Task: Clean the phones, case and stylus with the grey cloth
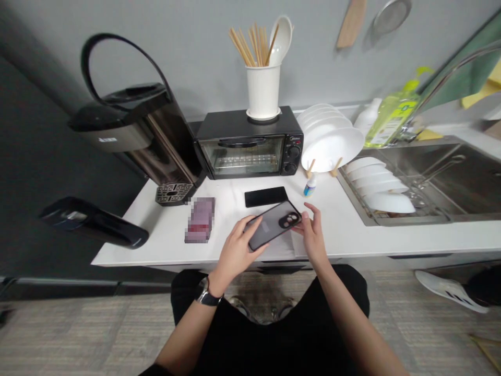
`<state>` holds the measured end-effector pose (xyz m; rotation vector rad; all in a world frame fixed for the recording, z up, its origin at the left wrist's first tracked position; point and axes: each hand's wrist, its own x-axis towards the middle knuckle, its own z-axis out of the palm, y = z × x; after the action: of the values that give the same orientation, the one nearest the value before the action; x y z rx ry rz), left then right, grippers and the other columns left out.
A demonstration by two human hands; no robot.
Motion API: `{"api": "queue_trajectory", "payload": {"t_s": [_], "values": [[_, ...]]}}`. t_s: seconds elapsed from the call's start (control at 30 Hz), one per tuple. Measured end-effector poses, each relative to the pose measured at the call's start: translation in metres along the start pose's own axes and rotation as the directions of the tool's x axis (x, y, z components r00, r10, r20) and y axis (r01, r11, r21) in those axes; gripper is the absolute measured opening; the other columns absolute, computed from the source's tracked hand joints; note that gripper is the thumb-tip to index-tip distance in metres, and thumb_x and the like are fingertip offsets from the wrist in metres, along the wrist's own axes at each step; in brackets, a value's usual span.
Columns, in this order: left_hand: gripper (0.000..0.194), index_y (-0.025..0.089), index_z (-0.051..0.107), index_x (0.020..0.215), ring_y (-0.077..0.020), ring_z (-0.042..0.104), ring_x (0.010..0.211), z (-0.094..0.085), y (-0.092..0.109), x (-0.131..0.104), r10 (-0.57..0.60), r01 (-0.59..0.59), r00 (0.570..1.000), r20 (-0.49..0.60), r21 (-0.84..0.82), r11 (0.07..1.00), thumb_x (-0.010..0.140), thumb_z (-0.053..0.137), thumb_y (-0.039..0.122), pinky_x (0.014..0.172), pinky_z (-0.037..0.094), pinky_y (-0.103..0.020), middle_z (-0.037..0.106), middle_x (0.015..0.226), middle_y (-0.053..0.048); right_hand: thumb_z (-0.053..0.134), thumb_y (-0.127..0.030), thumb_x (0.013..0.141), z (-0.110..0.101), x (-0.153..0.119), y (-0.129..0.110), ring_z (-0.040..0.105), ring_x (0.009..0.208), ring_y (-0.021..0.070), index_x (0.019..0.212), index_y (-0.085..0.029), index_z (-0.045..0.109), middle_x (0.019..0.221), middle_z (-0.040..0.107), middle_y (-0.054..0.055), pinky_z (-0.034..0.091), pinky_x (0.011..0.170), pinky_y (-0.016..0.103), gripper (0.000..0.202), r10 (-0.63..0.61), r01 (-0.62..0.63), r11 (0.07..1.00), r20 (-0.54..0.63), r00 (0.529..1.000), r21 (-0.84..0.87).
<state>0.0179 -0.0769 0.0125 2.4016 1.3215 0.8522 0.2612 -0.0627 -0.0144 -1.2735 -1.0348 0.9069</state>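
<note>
Left fingers (pixel 256 227): pinching one black-rimmed grey phone case (pixel 271 227)
Right fingers (pixel 313 210): spread, at its corner
Surface (pixel 352 240): one flat black phone (pixel 266 197)

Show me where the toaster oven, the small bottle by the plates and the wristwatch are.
Toaster oven (pixel 250 155): head view, on its glass door.
Small bottle (pixel 309 188): head view, on its body, near its label.
Wristwatch (pixel 209 299): head view, on its dark strap.

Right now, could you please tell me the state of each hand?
Left hand: closed on the phone case.
Right hand: at the case's corner; whether it grips cannot be told.
</note>
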Motion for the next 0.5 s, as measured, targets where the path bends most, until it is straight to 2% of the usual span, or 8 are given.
{"api": "queue_trajectory", "payload": {"t_s": [0.07, 0.13, 0.2, 0.23, 0.3, 0.37, 0.43, 0.5], "values": [[0.068, 0.031, 0.041, 0.158, -0.0290, 0.052, 0.140, -0.014, -0.013, -0.012, -0.093, 0.096, 0.992, -0.087, 0.029, 0.995, 0.097, 0.070, 0.035, 0.123, 0.043, -0.048, 0.051, 0.150, -0.011, 0.047, -0.065, 0.101, 0.001, -0.002, 0.003, 0.070, 0.114, 0.0300, 0.143, -0.023, 0.047, 0.126, 0.074, 0.015, 0.055, 0.102, 0.054, 0.059, -0.131, 0.127, 0.961, 0.002, 0.991, -0.247], [0.066, 0.030, 0.042, 0.157, -0.0298, 0.052, 0.140, -0.024, -0.024, -0.023, -0.167, 0.174, 0.975, -0.145, 0.038, 0.984, 0.097, 0.069, 0.034, 0.123, 0.042, -0.050, 0.052, 0.148, -0.011, 0.058, -0.062, 0.096, 0.000, -0.003, 0.007, 0.058, 0.133, 0.0361, 0.135, -0.020, 0.057, 0.139, 0.066, 0.019, 0.044, 0.114, 0.061, 0.057, -0.270, 0.288, 0.806, 0.113, 0.956, -0.518], [0.067, 0.030, 0.041, 0.158, -0.0300, 0.052, 0.140, -0.027, -0.030, -0.031, -0.213, 0.219, 0.966, -0.150, 0.028, 0.975, 0.097, 0.068, 0.035, 0.123, 0.041, -0.050, 0.052, 0.149, -0.011, 0.064, -0.057, 0.094, 0.000, -0.003, 0.009, 0.046, 0.144, 0.0394, 0.118, -0.021, 0.068, 0.151, 0.056, 0.020, 0.039, 0.119, 0.062, 0.043, -0.318, 0.413, 0.655, 0.265, 0.911, -0.633], [0.068, 0.030, 0.039, 0.158, -0.0299, 0.052, 0.140, -0.026, -0.031, -0.034, -0.227, 0.233, 0.963, -0.143, 0.023, 0.972, 0.097, 0.068, 0.035, 0.123, 0.041, -0.050, 0.052, 0.149, -0.011, 0.063, -0.053, 0.095, -0.001, -0.004, 0.010, 0.042, 0.147, 0.0389, 0.107, -0.022, 0.071, 0.153, 0.054, 0.018, 0.038, 0.120, 0.061, 0.034, -0.318, 0.451, 0.625, 0.320, 0.892, -0.637], [0.070, 0.029, 0.037, 0.160, -0.0297, 0.051, 0.142, -0.020, -0.033, -0.037, -0.248, 0.252, 0.960, -0.128, 0.015, 0.968, 0.097, 0.068, 0.036, 0.123, 0.040, -0.049, 0.051, 0.150, -0.011, 0.059, -0.046, 0.097, -0.007, -0.004, 0.008, 0.045, 0.144, 0.0356, 0.090, -0.024, 0.069, 0.147, 0.059, 0.015, 0.042, 0.117, 0.057, 0.025, -0.285, 0.473, 0.651, 0.386, 0.877, -0.594], [0.073, 0.028, 0.034, 0.161, -0.0301, 0.050, 0.142, -0.013, -0.034, -0.035, -0.258, 0.261, 0.960, -0.108, 0.014, 0.965, 0.097, 0.068, 0.036, 0.123, 0.040, -0.049, 0.051, 0.151, -0.012, 0.055, -0.045, 0.099, -0.021, -0.004, 0.002, 0.062, 0.121, 0.0305, 0.087, -0.025, 0.064, 0.120, 0.072, 0.011, 0.051, 0.104, 0.050, 0.025, -0.198, 0.389, 0.753, 0.381, 0.903, -0.531], [0.077, 0.026, 0.030, 0.162, -0.0312, 0.051, 0.141, -0.007, -0.032, -0.029, -0.250, 0.253, 0.965, -0.079, 0.023, 0.967, 0.096, 0.069, 0.035, 0.122, 0.041, -0.050, 0.051, 0.152, -0.013, 0.054, -0.049, 0.100, -0.042, -0.002, -0.007, 0.066, 0.084, 0.0222, 0.091, -0.025, 0.058, 0.085, 0.068, 0.002, 0.056, 0.081, 0.038, 0.026, -0.089, 0.219, 0.865, 0.291, 0.952, -0.452], [0.081, 0.025, 0.026, 0.164, -0.0326, 0.051, 0.140, -0.002, -0.028, -0.021, -0.222, 0.223, 0.974, -0.041, 0.042, 0.974, 0.095, 0.069, 0.033, 0.121, 0.041, -0.053, 0.052, 0.152, -0.014, 0.053, -0.054, 0.100, -0.061, 0.001, -0.020, 0.056, 0.065, 0.0164, 0.094, -0.025, 0.054, 0.072, 0.056, -0.004, 0.050, 0.065, 0.028, 0.029, -0.046, 0.085, 0.939, 0.122, 0.991, -0.333]]}}
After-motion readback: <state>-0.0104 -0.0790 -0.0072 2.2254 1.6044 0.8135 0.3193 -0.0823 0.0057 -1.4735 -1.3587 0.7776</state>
